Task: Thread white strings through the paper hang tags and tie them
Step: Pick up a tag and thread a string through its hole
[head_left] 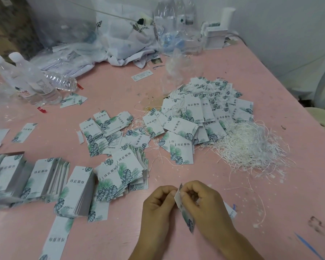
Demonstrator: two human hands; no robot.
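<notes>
Close together low on the pink table top [270,87]: left hand [159,203] and right hand [201,199], fingers curled, both pinching one white paper hang tag with green leaf print [184,209]. Tag held on edge between the hands, just above the table, its top corner poking up between the thumbs. Cannot tell if a string is in it.

Just right of the right hand, flat on the table, another small white tag [231,211], partly hidden by the hand.

Up and to the right, a big loose heap of thin white strings [250,145]. Touching that heap on its left, a wide pile of leaf-print tags with strings in them [204,109].

Left of the hands, a messy spread of plain leaf-print tags [118,147], and further left, neat stacks of the same tags [43,177] standing side by side.

Far left, two clear plastic water bottles with white caps [26,79] upright, one more clear bottle lying down [62,81] next to them.

At the back, crumpled clear and white plastic bags [120,34], more clear bottles [174,19], and a white plastic box thing [218,32] by the wall.
</notes>
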